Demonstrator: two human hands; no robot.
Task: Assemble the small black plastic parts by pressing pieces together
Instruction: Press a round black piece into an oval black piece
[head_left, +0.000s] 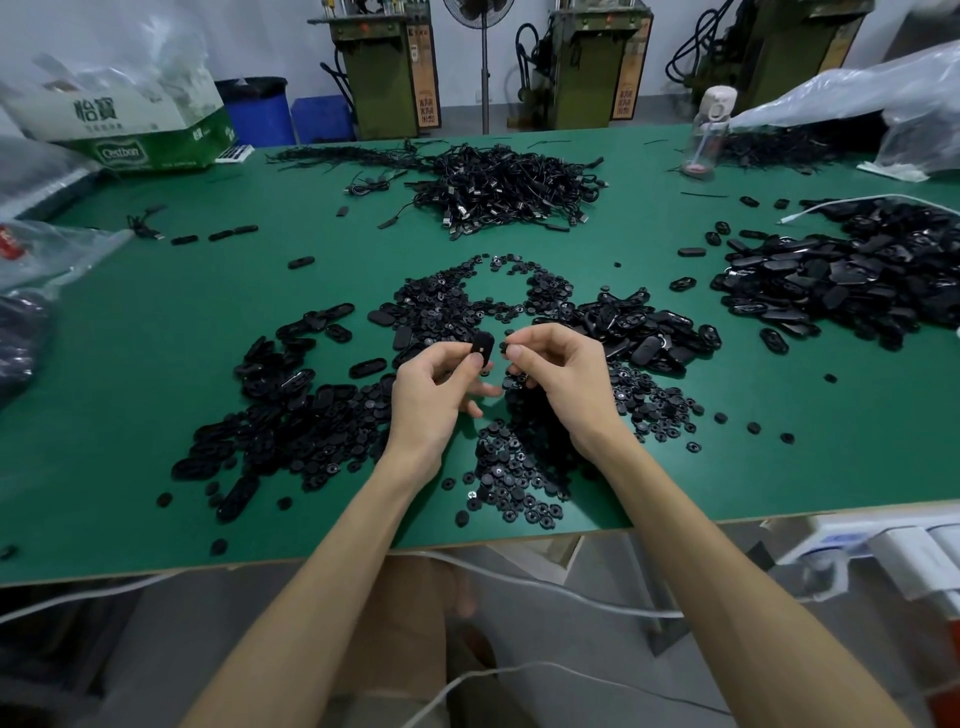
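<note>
box (122, 151) at 10 o'clock reads "cestbon". left hand (436, 384) pinches one black oval piece (481, 347), held at the hand's 1 o'clock. right hand (561, 374), at the piece's 3 o'clock, pinches one small black part (505, 347), mostly hidden. both hover over a loose heap (311, 426), uncountable, on the green table (156, 322); one cable pile (509, 187) at 12 o'clock.

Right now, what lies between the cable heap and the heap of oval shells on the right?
Mostly bare green table, with a few stray oval shells lying close to the right-hand heap; the head view shows it.
</note>
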